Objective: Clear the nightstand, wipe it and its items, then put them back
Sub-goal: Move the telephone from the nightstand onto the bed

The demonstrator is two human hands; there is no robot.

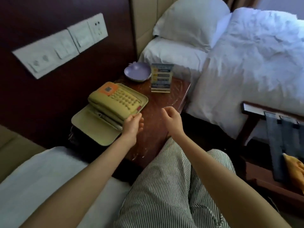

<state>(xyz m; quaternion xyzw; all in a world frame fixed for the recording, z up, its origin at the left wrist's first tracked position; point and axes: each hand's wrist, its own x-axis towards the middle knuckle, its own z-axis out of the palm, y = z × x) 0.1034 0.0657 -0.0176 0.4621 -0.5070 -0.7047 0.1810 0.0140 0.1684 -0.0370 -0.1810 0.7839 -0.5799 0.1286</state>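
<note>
Yellow phone (115,101) sits on the left side of the brown nightstand (162,106). We hold its near corner with our left hand (133,124). Our right hand (172,119) hangs over the wood, fingers loosely curled (holding nothing). At the back stand a purple bowl (137,72) and a sign card (161,78).

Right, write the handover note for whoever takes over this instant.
Left hand: fingers on the near corner of the telephone; grip unclear.
Right hand: loosely curled, holding nothing, above the nightstand.
The telephone, purple bowl and sign card all stand on the nightstand, bowl and card at the back.
Done: nothing visibly cleared; the top shows pale streaks.
Left: take all three off, wipe top and items, put them back. No cloth in either hand.
</note>
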